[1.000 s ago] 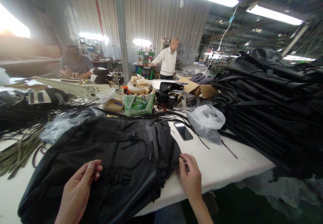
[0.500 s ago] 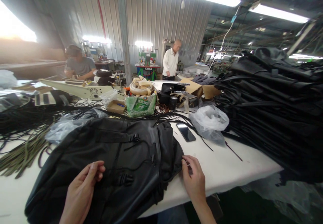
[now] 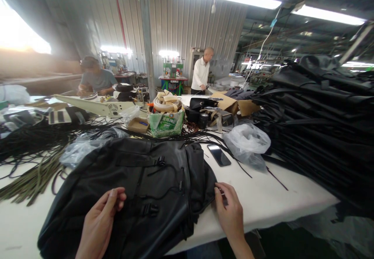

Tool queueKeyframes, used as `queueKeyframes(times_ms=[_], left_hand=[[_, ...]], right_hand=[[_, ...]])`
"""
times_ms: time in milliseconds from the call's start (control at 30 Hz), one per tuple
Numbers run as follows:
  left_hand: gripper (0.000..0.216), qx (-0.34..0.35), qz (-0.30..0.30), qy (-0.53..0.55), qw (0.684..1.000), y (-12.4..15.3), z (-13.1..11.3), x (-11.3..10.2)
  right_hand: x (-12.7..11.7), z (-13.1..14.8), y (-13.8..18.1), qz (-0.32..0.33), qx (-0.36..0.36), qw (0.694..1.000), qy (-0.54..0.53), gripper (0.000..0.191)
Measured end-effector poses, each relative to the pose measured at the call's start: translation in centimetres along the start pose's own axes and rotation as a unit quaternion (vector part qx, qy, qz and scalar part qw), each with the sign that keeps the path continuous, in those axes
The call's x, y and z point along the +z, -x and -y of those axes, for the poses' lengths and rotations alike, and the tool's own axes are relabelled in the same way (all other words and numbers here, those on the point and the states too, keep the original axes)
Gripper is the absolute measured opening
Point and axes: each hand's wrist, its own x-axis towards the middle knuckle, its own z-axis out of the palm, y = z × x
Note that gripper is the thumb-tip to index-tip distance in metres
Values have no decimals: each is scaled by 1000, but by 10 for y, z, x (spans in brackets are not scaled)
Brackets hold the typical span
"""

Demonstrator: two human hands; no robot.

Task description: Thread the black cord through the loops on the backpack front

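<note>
A black backpack lies flat on the white table, its buckles and cord facing up. My left hand rests over the bag's near side, fingers curled together as if pinching a thin cord; what it holds is too small to make out. My right hand is at the bag's right edge, thumb and fingers pinched on the fabric there.
A phone and a clear plastic bag lie right of the backpack. A high pile of black bags fills the right side. Black cords sprawl at left. A green box of webbing stands behind. Two people work in the background.
The view has shifted slightly, so everything sits a little further right and lower. Both hands stay at the same places on the backpack. The person in white has turned right.
</note>
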Motion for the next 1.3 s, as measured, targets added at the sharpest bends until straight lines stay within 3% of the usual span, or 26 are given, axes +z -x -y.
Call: queueKeyframes(times_ms=[1300], left_hand=[[94,-54,-37,-8,998,11,-17,10]], right_hand=[[0,1,4,0,5,1000,-4,26]])
